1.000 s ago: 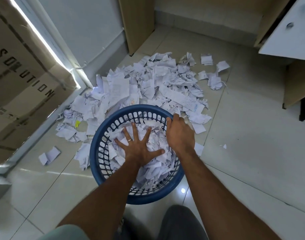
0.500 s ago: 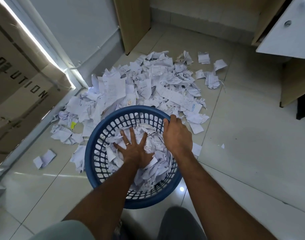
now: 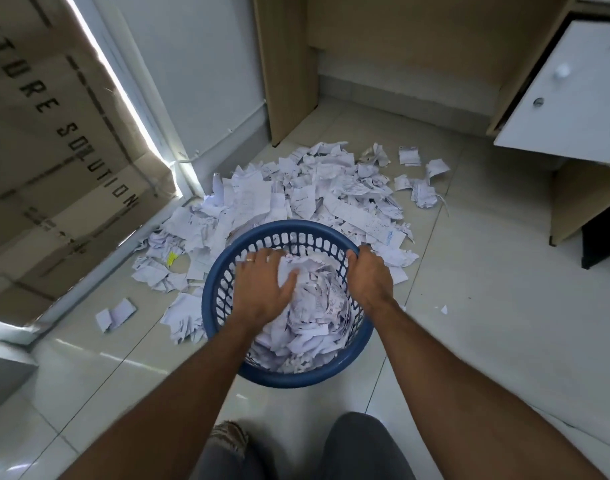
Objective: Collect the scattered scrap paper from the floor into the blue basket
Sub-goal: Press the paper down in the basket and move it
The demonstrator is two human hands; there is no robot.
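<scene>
The blue basket (image 3: 227, 282) is well filled, the left hand (image 3: 262, 289) pressing flat on its paper and the right hand (image 3: 369, 275) gripping the rim, yet most scrap paper (image 3: 331, 188) lies on the floor beyond both hands.

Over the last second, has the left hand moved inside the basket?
Yes. The left hand has slid from the paper's middle toward the blue basket's left wall.
</scene>
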